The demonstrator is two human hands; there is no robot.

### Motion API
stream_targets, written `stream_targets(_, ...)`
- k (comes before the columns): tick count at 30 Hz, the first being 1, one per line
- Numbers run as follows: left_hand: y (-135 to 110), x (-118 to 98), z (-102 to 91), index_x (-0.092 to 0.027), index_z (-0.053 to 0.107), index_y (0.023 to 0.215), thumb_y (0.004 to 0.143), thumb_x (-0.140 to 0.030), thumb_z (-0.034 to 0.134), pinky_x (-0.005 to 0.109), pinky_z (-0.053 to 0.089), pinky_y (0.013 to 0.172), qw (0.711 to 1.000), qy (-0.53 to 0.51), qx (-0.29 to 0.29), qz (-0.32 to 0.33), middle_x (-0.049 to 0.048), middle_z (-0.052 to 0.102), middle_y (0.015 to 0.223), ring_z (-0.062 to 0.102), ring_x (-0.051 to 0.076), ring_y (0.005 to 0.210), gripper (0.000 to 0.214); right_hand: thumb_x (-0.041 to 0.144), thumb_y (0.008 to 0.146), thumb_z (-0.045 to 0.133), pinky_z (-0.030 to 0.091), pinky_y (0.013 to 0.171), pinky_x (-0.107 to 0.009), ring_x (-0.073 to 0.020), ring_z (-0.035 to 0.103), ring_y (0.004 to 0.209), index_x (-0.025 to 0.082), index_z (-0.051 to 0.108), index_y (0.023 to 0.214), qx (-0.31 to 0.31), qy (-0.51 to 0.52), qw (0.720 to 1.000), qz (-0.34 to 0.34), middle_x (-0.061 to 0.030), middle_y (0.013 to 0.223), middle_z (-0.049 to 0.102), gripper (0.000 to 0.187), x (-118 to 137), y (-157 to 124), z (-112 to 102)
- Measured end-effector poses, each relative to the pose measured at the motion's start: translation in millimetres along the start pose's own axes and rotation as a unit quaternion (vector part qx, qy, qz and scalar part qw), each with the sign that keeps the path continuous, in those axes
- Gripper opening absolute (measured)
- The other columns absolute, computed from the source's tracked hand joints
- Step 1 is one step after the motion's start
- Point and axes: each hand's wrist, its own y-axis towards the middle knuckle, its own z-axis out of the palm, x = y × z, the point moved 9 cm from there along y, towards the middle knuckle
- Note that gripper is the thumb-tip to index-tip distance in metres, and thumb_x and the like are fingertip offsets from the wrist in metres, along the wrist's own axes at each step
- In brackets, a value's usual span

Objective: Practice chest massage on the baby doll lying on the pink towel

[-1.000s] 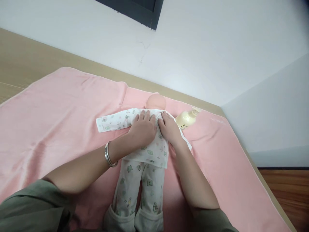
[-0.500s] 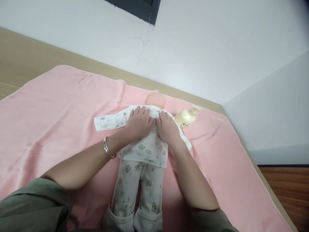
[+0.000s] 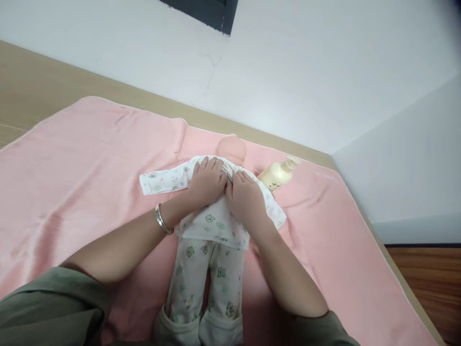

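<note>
A baby doll lies on the pink sheet, its smooth rounded head [image 3: 231, 150] pointing away from me. It wears a white top [image 3: 212, 222] and matching trousers [image 3: 223, 274], both printed with small green animals. My left hand [image 3: 207, 181] rests flat on the upper part of the top, fingers stretched toward the doll's head. Beside it, my right hand [image 3: 247, 196] presses on the same cloth, its fingers close together and its thumb against my left thumb. The cloth is creased between the two hands. My palms and the doll's face are hidden.
A pale yellow pump bottle [image 3: 276, 176] leans to the right of the doll's shoulder. The pink sheet [image 3: 90, 158] covers most of a tan surface [image 3: 108, 89] that meets a white wall [image 3: 288, 72]. Wood-toned flooring [image 3: 421, 283] shows at the lower right.
My right hand has shifted left and slightly toward me, closer to my left hand. The top has wrinkled between them. My left hand stays nearly where it was.
</note>
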Motion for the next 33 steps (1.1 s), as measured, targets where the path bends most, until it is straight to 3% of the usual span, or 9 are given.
stream_targets(3,-4,1,4.6,-0.006,0.046,0.153,0.104,-0.032,0.029,0.059,0.025,0.131,0.999,-0.007,0.005,-0.045,0.0187,0.045,0.164,0.034,0.036,0.156,0.057,0.027,0.106,0.032,0.042,0.122,-0.053,-0.0368,0.051,0.146,0.004,0.066,0.131,0.022,0.019,1.000,-0.006,-0.0238,0.148,0.063,0.048,-8,2,5)
stream_targets(6,-6,-3,2.5,-0.008,0.047,0.153,0.103,-0.032,0.031,0.056,0.023,0.132,0.999,-0.018,-0.003,-0.049,0.0167,0.047,0.163,0.034,0.034,0.156,0.057,0.030,0.107,0.027,0.039,0.124,-0.054,-0.0354,0.045,0.152,0.006,0.060,0.143,0.052,0.048,0.997,0.007,-0.0191,0.157,0.056,0.054,-21,9,14)
stream_targets(10,-6,-2,1.0,-0.010,0.048,0.152,0.102,-0.034,0.032,0.058,0.023,0.132,0.999,-0.029,-0.015,-0.043,0.0162,0.046,0.164,0.035,0.036,0.156,0.058,0.033,0.106,0.027,0.032,0.127,-0.059,-0.0371,0.038,0.156,0.004,0.049,0.154,0.022,0.061,0.996,0.058,-0.0207,0.165,0.045,0.060,-36,14,21)
stream_targets(18,-5,-1,1.8,-0.010,0.051,0.150,0.102,-0.034,0.033,0.059,0.025,0.131,0.999,-0.032,-0.030,-0.032,0.0170,0.050,0.160,0.039,0.036,0.153,0.057,0.034,0.106,0.025,0.027,0.129,-0.057,-0.0361,0.032,0.159,0.002,0.044,0.157,0.019,0.068,0.995,0.064,-0.0205,0.169,0.038,0.063,-38,14,29)
stream_targets(33,-5,-1,2.4,-0.009,0.050,0.150,0.101,-0.035,0.031,0.058,0.024,0.132,0.999,-0.032,-0.026,-0.033,0.0165,0.049,0.161,0.038,0.036,0.154,0.058,0.034,0.106,0.025,0.029,0.129,-0.054,-0.0335,0.033,0.159,0.005,0.045,0.156,0.012,0.050,0.996,0.068,-0.0185,0.168,0.040,0.061,-38,13,30)
